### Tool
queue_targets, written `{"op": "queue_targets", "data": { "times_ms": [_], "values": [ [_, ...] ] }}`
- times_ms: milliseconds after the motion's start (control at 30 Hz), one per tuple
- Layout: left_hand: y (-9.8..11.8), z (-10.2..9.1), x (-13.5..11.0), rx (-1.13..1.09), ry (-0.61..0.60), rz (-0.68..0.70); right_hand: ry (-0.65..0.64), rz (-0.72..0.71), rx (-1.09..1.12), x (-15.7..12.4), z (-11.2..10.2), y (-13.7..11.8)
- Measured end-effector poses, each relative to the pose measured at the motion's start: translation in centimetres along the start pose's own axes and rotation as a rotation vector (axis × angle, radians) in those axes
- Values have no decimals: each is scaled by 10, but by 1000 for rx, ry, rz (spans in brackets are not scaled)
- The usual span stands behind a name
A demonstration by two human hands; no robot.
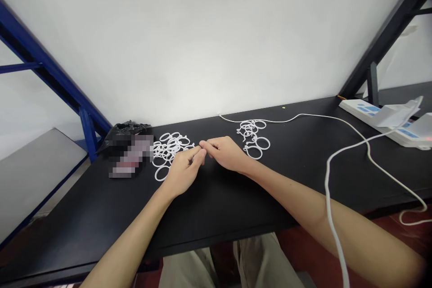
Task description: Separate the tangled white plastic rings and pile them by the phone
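Note:
My left hand point(183, 171) and my right hand point(227, 153) meet above the black table, fingertips touching. Both are closed in a pinch, and whatever may lie between the fingers is hidden. Just behind and left of my left hand lies a heap of white rings with small eyelets point(162, 173), which look like curtain rings; my hand covers part of it. A smaller group of the same rings point(262, 143) lies on the table to the right, beyond my right wrist.
A black plastic bag point(126, 130) and a blurred-out item point(130, 159) lie at the left. One white cable point(313, 114) runs along the back; another hangs over my right forearm. White devices with blue panels point(367, 112) stand at the right. Blue point(64, 85) and black frame bars flank the table point(216, 216).

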State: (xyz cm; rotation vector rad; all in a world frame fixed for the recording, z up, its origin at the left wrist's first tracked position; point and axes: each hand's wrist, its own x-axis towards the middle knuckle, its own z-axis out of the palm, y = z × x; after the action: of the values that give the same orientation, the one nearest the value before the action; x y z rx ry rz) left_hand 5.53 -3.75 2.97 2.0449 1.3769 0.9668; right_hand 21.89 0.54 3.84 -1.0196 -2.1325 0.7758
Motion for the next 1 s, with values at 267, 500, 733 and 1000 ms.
{"op": "queue_targets", "data": {
  "times_ms": [267,500,733,1000],
  "values": [
    [2,-2,2,64,117,-3,87,-53,-202,0,2,4],
    [4,-5,1,92,158,26,132,46,-189,-1,-1,-4],
    [-8,-16,4,152,462,-64,274,97,-236,4,-17,4],
    [-30,-27,10,263,645,-167,308,256,-633,8,-27,23]
  ]
}}
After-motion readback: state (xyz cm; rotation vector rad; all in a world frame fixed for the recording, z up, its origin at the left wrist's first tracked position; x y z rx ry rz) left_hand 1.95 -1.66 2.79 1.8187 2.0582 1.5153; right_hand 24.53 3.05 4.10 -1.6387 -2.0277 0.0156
